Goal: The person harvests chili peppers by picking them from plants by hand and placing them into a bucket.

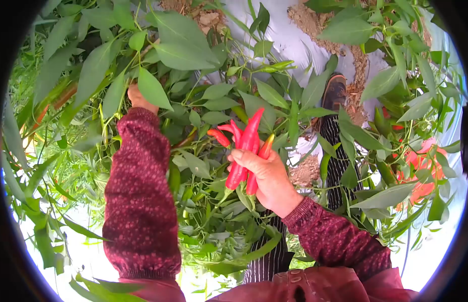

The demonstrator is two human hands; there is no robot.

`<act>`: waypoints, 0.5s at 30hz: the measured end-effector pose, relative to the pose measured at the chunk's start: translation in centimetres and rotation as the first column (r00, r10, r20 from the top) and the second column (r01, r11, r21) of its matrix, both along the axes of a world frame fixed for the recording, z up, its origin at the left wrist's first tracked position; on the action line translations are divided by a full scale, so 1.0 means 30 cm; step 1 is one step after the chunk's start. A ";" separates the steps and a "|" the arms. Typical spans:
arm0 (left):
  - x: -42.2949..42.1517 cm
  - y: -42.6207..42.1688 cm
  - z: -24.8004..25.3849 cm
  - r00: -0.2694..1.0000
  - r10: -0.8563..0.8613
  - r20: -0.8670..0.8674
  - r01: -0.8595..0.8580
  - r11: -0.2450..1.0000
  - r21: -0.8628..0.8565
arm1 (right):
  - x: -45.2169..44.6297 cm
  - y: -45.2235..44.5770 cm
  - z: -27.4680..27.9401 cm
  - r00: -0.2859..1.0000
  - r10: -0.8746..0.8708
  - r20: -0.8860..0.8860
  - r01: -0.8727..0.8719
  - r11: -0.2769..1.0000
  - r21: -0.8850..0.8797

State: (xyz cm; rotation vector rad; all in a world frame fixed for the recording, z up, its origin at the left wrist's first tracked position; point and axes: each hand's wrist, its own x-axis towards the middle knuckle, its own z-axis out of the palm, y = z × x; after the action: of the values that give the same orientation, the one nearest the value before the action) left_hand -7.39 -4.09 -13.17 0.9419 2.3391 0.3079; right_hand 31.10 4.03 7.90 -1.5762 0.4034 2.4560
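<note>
My right hand (268, 177) is closed around several red chili peppers (248, 146), held near the middle of the view. Their green stems point down and their tips point up; one has a yellowish end. My left hand (142, 98) reaches into the leafy pepper plant (204, 95) at the upper left. Leaves cover its fingers, so what it touches cannot be made out. Both arms wear dark red patterned sleeves.
More pepper plants (390, 100) stand on the right, with red fruit or objects (422, 168) behind their leaves. Pale ground sheeting (289, 32) with loose soil lies beyond. A dark shoe (335, 90) and striped trouser legs (335, 161) show between the plants.
</note>
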 end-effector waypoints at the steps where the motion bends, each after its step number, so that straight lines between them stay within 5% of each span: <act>1: -0.023 0.004 -0.048 0.866 -0.382 -0.323 0.384 0.921 -0.061 | 0.000 0.006 -0.004 1.000 -0.007 0.005 0.007 1.000 0.003; 2: -0.061 0.009 -0.080 0.985 0.040 -0.170 -0.059 0.993 -0.107 | 0.001 0.006 -0.004 1.000 -0.006 0.005 0.006 1.000 0.007; 3: -0.057 0.013 -0.067 0.985 0.043 -0.168 -0.062 0.992 -0.106 | 0.004 0.003 -0.003 1.000 -0.012 0.005 0.012 1.000 -0.010; 5: -0.062 0.049 -0.041 0.849 -0.361 -0.385 0.247 0.917 -0.314 | 0.004 0.008 -0.011 1.000 -0.029 0.003 0.029 0.999 -0.031; 6: -0.065 0.057 -0.047 0.848 -0.360 -0.388 0.248 0.918 -0.310 | 0.008 0.007 -0.013 0.999 -0.033 -0.013 0.032 0.999 -0.031; 10: -0.045 0.053 -0.003 0.997 0.076 -0.014 -0.075 0.996 0.056 | 0.006 -0.002 -0.013 0.999 -0.013 -0.035 0.012 1.000 -0.021; 15: 0.076 0.067 0.055 0.953 0.301 -0.032 -0.300 0.954 0.027 | -0.002 0.004 -0.009 1.000 -0.022 -0.022 0.021 0.999 -0.031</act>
State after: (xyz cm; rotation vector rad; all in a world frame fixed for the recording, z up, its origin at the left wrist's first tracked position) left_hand -5.11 -2.09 -11.53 0.6018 2.5167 0.4409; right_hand 31.04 4.16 7.61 -1.5488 0.4613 2.4648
